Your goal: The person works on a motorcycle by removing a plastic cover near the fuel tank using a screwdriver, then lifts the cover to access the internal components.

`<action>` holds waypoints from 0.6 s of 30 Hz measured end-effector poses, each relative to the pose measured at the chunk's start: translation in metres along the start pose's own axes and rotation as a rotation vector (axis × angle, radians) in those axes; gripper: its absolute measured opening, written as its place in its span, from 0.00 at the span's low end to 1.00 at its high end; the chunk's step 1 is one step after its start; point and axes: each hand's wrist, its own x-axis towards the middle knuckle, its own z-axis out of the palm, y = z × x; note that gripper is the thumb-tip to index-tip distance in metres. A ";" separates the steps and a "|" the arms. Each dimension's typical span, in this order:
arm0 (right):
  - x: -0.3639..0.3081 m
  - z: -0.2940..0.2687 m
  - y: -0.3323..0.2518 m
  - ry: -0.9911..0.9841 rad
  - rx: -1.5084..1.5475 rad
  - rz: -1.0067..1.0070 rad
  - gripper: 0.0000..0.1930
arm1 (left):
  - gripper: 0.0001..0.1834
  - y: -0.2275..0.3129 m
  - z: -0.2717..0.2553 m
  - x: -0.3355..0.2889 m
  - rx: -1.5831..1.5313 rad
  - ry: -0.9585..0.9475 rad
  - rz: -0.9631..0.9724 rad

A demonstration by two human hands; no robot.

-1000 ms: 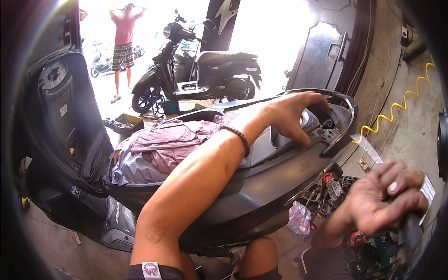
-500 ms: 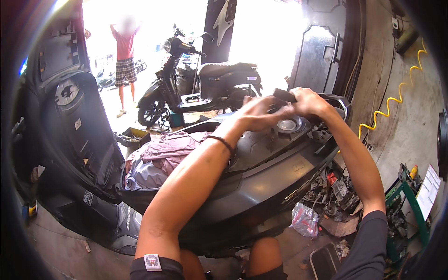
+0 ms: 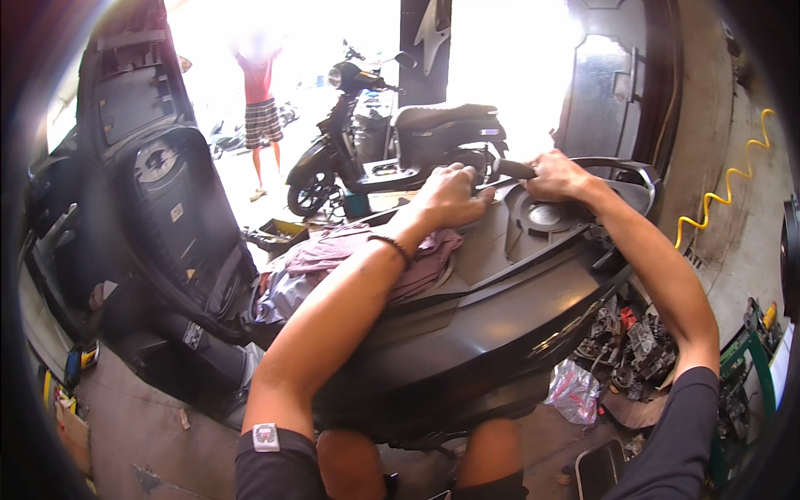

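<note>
Over the rear of a large dark scooter [image 3: 467,329], both my arms reach forward. My right hand [image 3: 557,177] is closed around one end of a short dark cylindrical piece [image 3: 512,170], whose other end points at my left hand. My left hand [image 3: 452,198] has its fingers curled just left of that piece. A dark bit shows by its fingertips, too small to name. Below the right wrist lies the round fuel-cap area [image 3: 546,215]. Mauve and grey cloth [image 3: 333,265] fills the storage well, partly behind my left forearm. The scooter's seat [image 3: 171,200] stands raised at left.
A second dark scooter [image 3: 400,142] stands beyond, near a person [image 3: 261,108] in the bright doorway. Engine parts [image 3: 629,346] and a clear plastic bag [image 3: 573,392] lie on the floor at right. A yellow coiled hose [image 3: 727,187] hangs along the wall.
My hands have drawn apart; the left has moved off the right, baring the dark piece and the round cap area. The whole view has shifted, with the scene sliding rightward.
</note>
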 end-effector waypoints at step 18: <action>0.007 0.001 -0.008 0.160 0.308 0.153 0.17 | 0.32 -0.009 0.001 0.006 -0.229 0.063 -0.005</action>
